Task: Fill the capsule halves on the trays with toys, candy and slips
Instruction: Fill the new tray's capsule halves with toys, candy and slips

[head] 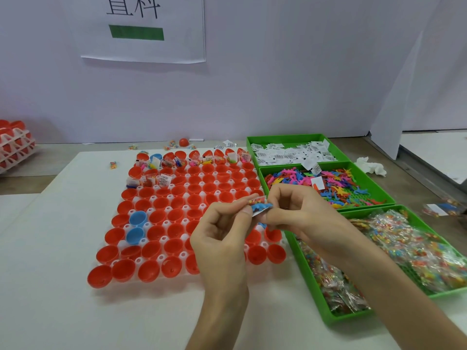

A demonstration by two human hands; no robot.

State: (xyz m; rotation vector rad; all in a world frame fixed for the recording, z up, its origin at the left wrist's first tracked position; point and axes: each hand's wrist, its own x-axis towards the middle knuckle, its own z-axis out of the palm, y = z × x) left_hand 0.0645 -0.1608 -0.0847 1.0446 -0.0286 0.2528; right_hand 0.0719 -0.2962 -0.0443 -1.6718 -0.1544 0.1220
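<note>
A white tray (pixel 115 245) on the table carries several rows of red capsule halves (pixel 161 203) and a few blue ones (pixel 137 218). The far row and part of the second row hold toys, candy and slips (pixel 161 179). Above the tray's right side, my left hand (pixel 222 233) and my right hand (pixel 300 210) together pinch a small bundle (pixel 260 205): a blue toy, a candy packet and a white slip. Both hands' fingers are curled around it.
Three green bins stand to the right: white slips (pixel 290 152) at the far end, colourful toys (pixel 336 183) in the middle, candy packets (pixel 394 248) nearest. A stack of filled trays (pixel 15 145) sits far left. A crumpled tissue (pixel 371 166) and stray packets (pixel 442 209) lie around.
</note>
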